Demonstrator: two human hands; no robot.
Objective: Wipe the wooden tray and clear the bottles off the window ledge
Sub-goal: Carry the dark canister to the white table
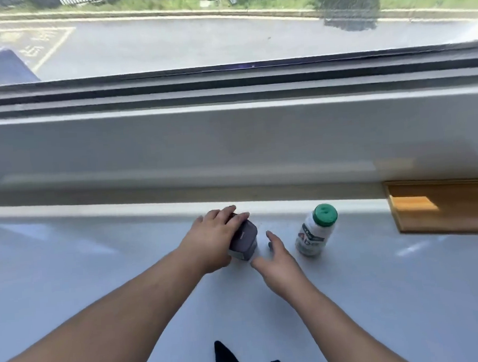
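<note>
My left hand is closed over a small dark grey jar that stands on the white window ledge. Just right of the jar, my right hand hovers with fingers spread and nothing in it. A white bottle with a green cap stands upright a short way right of my right hand. The wooden tray lies flat on the ledge at the far right, partly cut off by the frame edge.
The window frame and glass run across the back of the ledge, with a road outside. Dark socked feet show at the bottom centre.
</note>
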